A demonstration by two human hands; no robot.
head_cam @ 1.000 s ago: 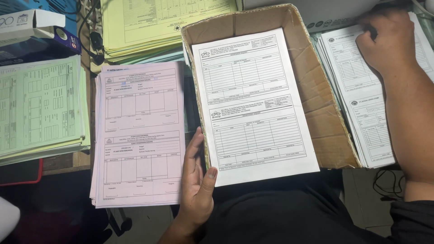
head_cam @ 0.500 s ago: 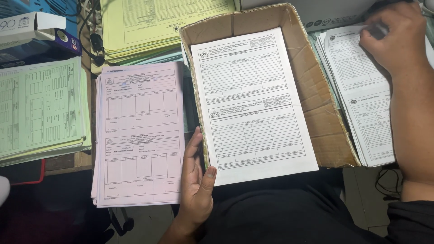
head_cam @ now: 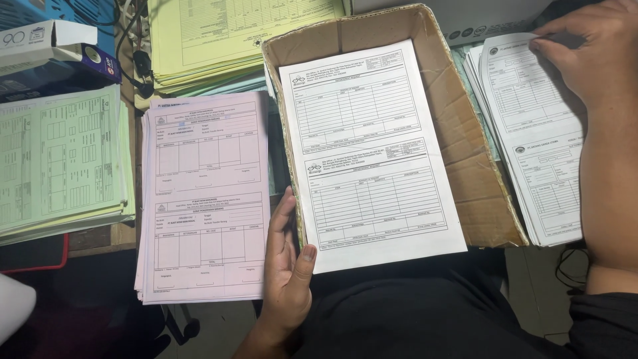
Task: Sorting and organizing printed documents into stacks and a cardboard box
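A white printed form (head_cam: 369, 156) lies in a shallow cardboard box (head_cam: 465, 153) on the person's lap, its lower edge overhanging the box's open front. The left hand (head_cam: 289, 262) braces the box's left side, fingers straight, thumb pressing the sheet's bottom corner; if the thumb lifts, the sheet could slide out. The right hand (head_cam: 588, 50), arm stretched far right, pinches the top sheet's upper corner on a stack of white forms (head_cam: 538, 146); it could catch two sheets or skew the pile. A pink stack (head_cam: 203, 199) lies left, with green forms (head_cam: 60, 159) and yellow forms (head_cam: 226, 36) beyond.
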